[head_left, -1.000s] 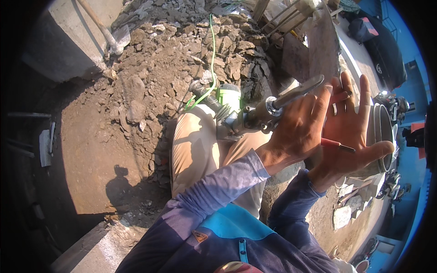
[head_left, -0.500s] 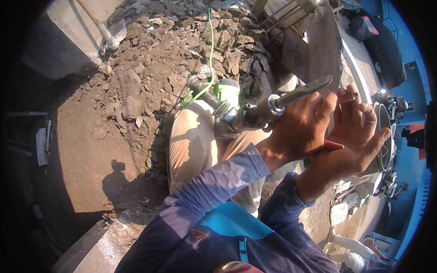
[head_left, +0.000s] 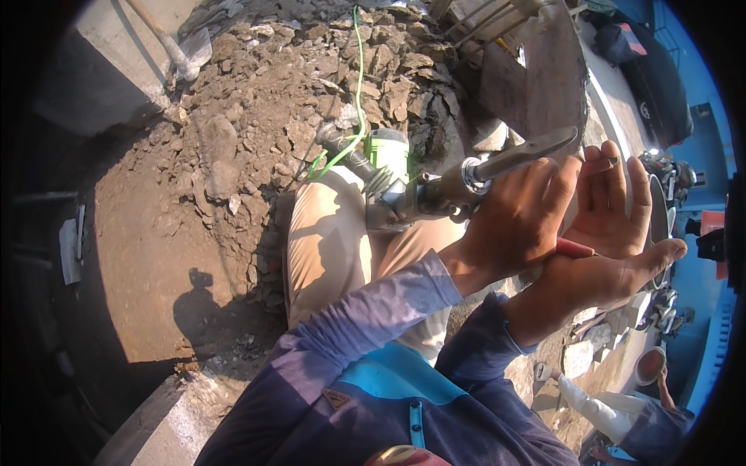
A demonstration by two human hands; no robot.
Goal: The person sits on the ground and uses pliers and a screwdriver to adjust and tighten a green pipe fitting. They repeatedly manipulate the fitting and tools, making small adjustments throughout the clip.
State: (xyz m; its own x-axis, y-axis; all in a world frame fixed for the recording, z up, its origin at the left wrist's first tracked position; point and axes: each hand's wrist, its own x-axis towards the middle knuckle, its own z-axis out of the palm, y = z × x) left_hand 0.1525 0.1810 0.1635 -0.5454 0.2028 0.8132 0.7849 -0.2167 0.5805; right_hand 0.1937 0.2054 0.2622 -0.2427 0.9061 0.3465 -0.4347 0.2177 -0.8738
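Observation:
Both my hands meet at the right of the head view. My left hand (head_left: pixel 522 213) is closed, back of the hand up, with a slim red-handled tool (head_left: pixel 576 248) sticking out below its fingers; its thin tip lies against the right palm. My right hand (head_left: pixel 602 241) faces palm up, its fingers stretched and its thumb pointing out. A small reddish-brown piece (head_left: pixel 598 166) sits between my left fingertips and right fingers, too small to name. Across my lap rests a green-and-grey demolition hammer (head_left: pixel 388 159), its flat chisel bit (head_left: pixel 528 154) pointing right, just beyond my left hand.
A green cable (head_left: pixel 360 70) runs from the hammer over broken rubble (head_left: pixel 303 101). A long-handled tool (head_left: pixel 167 43) leans by a concrete block (head_left: pixel 116 70) at far left. Wooden boards (head_left: pixel 536 85) stand at the far right. Lower right, another person (head_left: pixel 622 412) holds a round pan (head_left: pixel 651 365).
My right hand has shifted slightly right and its fingers have straightened. The person at lower right has moved, and a round pan now shows in their hand. The hammer stays on my lap.

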